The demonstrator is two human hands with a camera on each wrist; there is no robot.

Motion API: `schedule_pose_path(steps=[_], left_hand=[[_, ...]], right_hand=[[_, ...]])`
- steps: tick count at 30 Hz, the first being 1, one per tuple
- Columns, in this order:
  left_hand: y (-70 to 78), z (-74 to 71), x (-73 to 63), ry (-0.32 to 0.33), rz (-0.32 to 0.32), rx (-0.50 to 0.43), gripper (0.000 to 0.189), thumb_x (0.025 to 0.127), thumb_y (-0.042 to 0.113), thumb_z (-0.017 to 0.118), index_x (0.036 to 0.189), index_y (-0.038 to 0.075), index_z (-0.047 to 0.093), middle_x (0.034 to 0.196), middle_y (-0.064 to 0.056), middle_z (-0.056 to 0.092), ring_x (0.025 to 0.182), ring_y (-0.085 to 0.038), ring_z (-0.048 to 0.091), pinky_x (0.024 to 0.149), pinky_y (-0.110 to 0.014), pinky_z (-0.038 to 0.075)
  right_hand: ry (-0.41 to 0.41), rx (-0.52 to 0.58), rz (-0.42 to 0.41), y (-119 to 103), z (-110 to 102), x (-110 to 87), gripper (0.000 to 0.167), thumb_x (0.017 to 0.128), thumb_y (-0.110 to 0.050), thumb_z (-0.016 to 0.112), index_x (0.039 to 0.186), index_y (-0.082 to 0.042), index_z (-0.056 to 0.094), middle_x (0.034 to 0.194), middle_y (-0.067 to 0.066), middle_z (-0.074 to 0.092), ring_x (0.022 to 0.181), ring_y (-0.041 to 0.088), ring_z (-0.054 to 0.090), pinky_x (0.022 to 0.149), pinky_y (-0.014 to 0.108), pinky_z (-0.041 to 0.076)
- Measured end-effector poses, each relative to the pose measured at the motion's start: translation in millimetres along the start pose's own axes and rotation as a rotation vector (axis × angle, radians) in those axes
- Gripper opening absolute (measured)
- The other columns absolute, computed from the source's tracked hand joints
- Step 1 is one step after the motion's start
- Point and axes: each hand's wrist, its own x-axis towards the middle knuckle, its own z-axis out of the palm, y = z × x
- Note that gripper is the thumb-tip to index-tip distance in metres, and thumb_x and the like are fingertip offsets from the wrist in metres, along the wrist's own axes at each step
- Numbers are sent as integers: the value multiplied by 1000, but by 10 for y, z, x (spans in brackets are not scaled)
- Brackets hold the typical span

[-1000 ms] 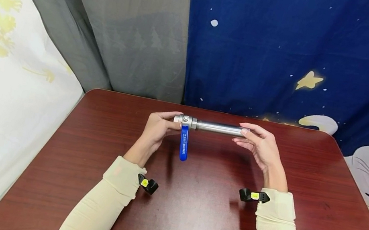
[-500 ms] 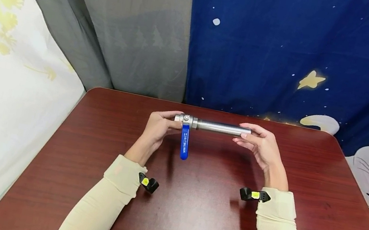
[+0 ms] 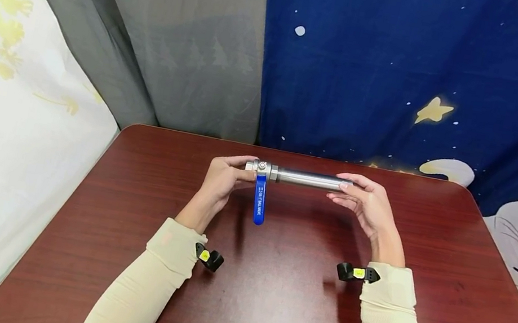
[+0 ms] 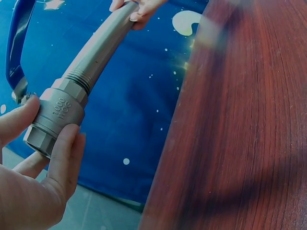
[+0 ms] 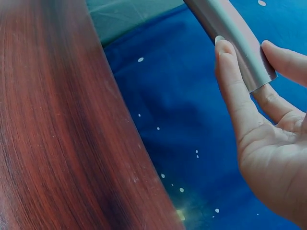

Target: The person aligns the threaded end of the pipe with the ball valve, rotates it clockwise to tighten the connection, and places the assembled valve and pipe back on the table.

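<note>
A steel ball valve (image 3: 262, 169) with a blue lever handle (image 3: 260, 200) is joined to a straight steel pipe (image 3: 308, 179); a few threads show at the joint in the left wrist view. My left hand (image 3: 220, 180) grips the valve body (image 4: 60, 111) between thumb and fingers. The pipe's free end is pinched by my right hand (image 3: 371, 209), thumb on one side and fingers on the other, as the right wrist view shows of the pipe (image 5: 235, 43). Held level above the table, the assembly has its handle pointing toward me.
The dark red wooden table (image 3: 277, 296) lies below, its far edge just behind the hands. A grey curtain (image 3: 195, 48) and a blue patterned curtain (image 3: 356, 75) hang behind it. White printed cloth (image 3: 8, 154) is on the left. Each sleeve cuff carries a black wrist device (image 3: 209, 257).
Both hands keep their hold on the valve and pipe with almost no movement. Only the right thumb shifts slightly on the pipe end, and the head view wobbles a little.
</note>
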Motion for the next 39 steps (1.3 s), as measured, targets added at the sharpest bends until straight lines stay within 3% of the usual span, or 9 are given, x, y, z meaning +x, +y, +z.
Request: schedule_pose_path(steps=[8,12,22,39], left_hand=[[-25,2,-7,0,-5,-8,44,77,-17,65,120,-9,63,109,-22,62,71,-15,68,72,-31,60],[-34,-2,-5,6,-2,-5,43,77,-17,65,120,-9,64,110,-21,63,72,-16,68,72,-32,60],[-29,-5,0,13,-7,-7,42,78,-16,66,119,-8,65,112,-21,62,73,-16,68,72,-31,60],[3,-7,-17,-6,-12,0,44,77,-17,64,120,-8,64,111,-20,62,75,-17,67,73,-32,60]], right_hand=[[22,-17,16,3,6,-13,22,92,-2,63,113,4,65,96,12,72,77,28,73,72,33,60],[31,-3,7,12,9,-12,24,92,-3,64,115,0,66,96,10,69,78,28,73,72,35,60],[-32,42,-3,-1,1,-33,43,82,16,65,123,3,62,92,15,69,79,28,73,75,35,59],[-41,5,-3,-6,-4,-35,31,88,10,62,118,4,62,91,13,71,78,26,73,74,34,60]])
